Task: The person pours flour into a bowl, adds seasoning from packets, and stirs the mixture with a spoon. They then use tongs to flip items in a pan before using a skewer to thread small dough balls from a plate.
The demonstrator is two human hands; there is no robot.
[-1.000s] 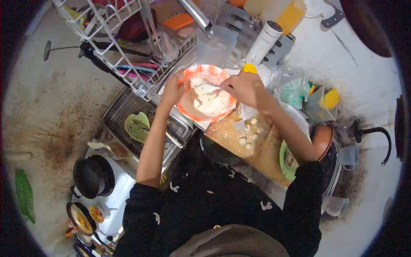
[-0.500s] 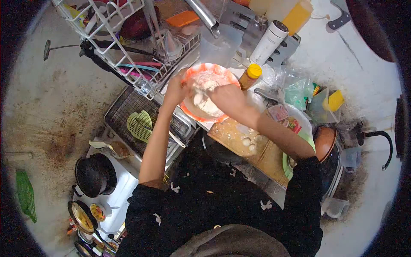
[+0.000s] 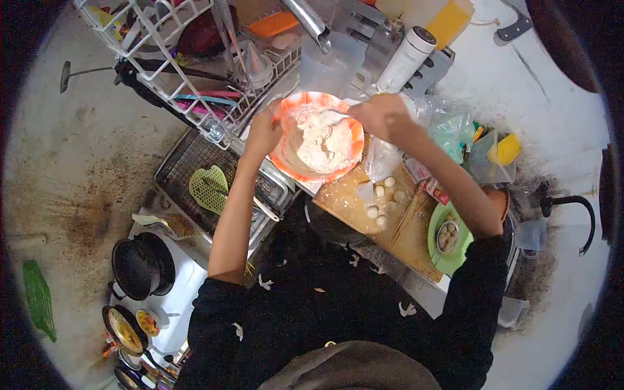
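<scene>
While the left hand point(image 3: 262, 135) pinches the left rim of the bowl point(image 3: 357, 138), the right hand point(image 3: 385, 118) has a closed grip on a utensil point(image 3: 338, 117) over the far right edge, its tip in the flour mix point(image 3: 322, 148); can't tell if it's a fork or spoon. Bowl's near the counter's front edge, right by a corner of the board point(image 3: 348, 203) with the dough balls point(image 3: 381, 191). Pretty snug: jug point(image 3: 330, 65) just behind, rack point(image 3: 284, 65) off left, bag point(image 3: 382, 160) by the right rim. Most elbow room is bodyside, between the forearms.
</scene>
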